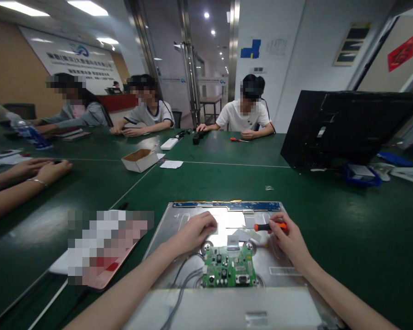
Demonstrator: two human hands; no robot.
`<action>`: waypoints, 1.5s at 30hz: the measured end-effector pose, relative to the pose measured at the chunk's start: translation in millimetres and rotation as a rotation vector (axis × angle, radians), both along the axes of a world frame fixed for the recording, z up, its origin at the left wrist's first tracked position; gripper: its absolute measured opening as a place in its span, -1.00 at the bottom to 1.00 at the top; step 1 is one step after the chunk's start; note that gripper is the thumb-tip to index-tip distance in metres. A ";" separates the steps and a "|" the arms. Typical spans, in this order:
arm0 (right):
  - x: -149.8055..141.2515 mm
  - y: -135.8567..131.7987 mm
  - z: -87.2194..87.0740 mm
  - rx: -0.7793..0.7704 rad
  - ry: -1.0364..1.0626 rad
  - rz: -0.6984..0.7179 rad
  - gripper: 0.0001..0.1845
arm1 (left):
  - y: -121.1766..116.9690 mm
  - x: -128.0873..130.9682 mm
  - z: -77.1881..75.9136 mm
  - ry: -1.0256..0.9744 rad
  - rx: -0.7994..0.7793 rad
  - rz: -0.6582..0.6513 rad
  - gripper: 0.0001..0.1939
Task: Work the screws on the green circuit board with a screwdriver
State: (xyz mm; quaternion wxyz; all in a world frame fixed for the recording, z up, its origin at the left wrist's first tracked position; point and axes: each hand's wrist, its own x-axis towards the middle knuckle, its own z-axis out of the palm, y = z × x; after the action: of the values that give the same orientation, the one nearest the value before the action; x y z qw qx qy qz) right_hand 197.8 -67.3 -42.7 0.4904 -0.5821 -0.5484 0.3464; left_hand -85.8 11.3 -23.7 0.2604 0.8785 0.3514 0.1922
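Note:
My right hand [285, 236] grips a screwdriver [261, 227] by its orange and black handle. Its thin shaft points left, over a silver metal display panel [278, 280] lying in front of me. My left hand [202, 228], fingers curled together, is at the panel's upper middle, left of the screwdriver tip; whatever is in those fingers is hidden. Below both hands sits a green circuit board [229, 266] with a flat ribbon cable [233, 243] at its top edge. Grey wires [182, 288] leave its left side. Along the panel's far edge runs a blue strip board [227, 206].
A phone in a pink case [124, 250] lies left of the panel. Farther off are a small open box [142, 161], a white paper [172, 164] and a large black screen [344, 128]. Several people sit around the green table [227, 176]; another person's hands [48, 170] are at left.

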 end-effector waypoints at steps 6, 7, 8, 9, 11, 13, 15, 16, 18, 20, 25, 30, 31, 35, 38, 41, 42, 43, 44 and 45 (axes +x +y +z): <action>1.6 -2.6 1.5 -0.057 0.020 -0.034 -0.64 | 0.6 -0.2 0.4 -0.022 -0.013 -0.010 -0.86; 1.9 -3.3 1.5 -0.065 0.022 -0.039 -0.65 | 0.8 -0.3 0.2 -0.027 -0.013 -0.009 -0.87; 2.3 -4.1 1.5 -0.073 0.025 -0.042 -0.65 | 1.0 -0.5 -0.1 -0.032 -0.015 -0.010 -0.87; 2.8 -4.8 1.5 -0.081 0.028 -0.046 -0.65 | 1.2 -0.6 -0.4 -0.038 -0.019 -0.010 -0.87; 3.7 -6.3 1.5 -0.093 0.035 -0.052 -0.66 | 1.5 -0.9 -1.0 -0.051 -0.029 -0.008 -0.87; 4.8 -7.6 1.6 -0.098 0.041 -0.052 -0.66 | 1.6 -0.9 -1.5 -0.058 -0.039 -0.002 -0.87; 5.7 -8.8 1.9 -0.099 0.046 -0.046 -0.67 | 1.6 -0.7 -1.6 -0.057 -0.049 0.001 -0.87; 6.1 -9.3 2.1 -0.099 0.047 -0.044 -0.68 | 1.6 -0.5 -1.6 -0.055 -0.054 0.004 -0.88; 6.8 -10.0 2.2 -0.092 0.047 -0.042 -0.68 | 1.7 -0.1 -1.5 -0.056 -0.059 0.018 -0.89; 7.2 -10.1 2.0 -0.081 0.047 -0.045 -0.68 | 2.0 0.2 -1.4 -0.072 -0.060 0.042 -0.90; 7.5 -8.6 0.9 -0.076 0.073 -0.054 -0.68 | 2.5 -0.2 -1.2 -0.119 -0.071 0.066 -0.91; 6.7 -11.7 1.6 -0.091 0.102 -0.049 -0.67 | 3.7 0.7 -1.2 -0.111 -0.055 0.050 -0.92; 6.6 -13.2 1.7 -0.095 0.105 -0.047 -0.67 | 3.9 0.9 -1.0 -0.112 -0.052 0.047 -0.92; 6.4 -19.9 1.9 -0.111 0.109 -0.043 -0.67 | 3.3 0.0 -0.4 -0.129 -0.048 0.018 -0.90; 6.4 -23.2 2.0 -0.124 0.114 -0.052 -0.66 | 2.3 -2.4 -1.4 -0.141 -0.036 -0.011 -0.88; 6.8 -24.1 1.2 -0.145 0.119 -0.063 -0.66 | 1.6 -4.6 -2.6 -0.133 -0.017 -0.017 -0.86; 7.0 -24.1 0.8 -0.153 0.120 -0.066 -0.66 | 1.4 -5.1 -2.7 -0.130 -0.011 -0.020 -0.85; 7.0 -24.0 0.5 -0.160 0.120 -0.069 -0.66 | 1.3 -5.5 -2.7 -0.128 -0.008 -0.026 -0.84; 7.0 -23.9 0.3 -0.168 0.121 -0.073 -0.66 | 1.1 -5.8 -2.6 -0.128 -0.005 -0.030 -0.83; 6.8 -23.7 0.2 -0.174 0.120 -0.078 -0.66 | 0.9 -6.1 -2.4 -0.129 -0.003 -0.033 -0.83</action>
State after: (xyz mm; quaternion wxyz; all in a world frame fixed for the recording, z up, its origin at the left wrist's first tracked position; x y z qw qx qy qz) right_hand 204.6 -91.0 -42.5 0.4832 -0.6216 -0.4627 0.4076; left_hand -91.9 12.2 -26.2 0.2868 0.8696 0.3197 0.2437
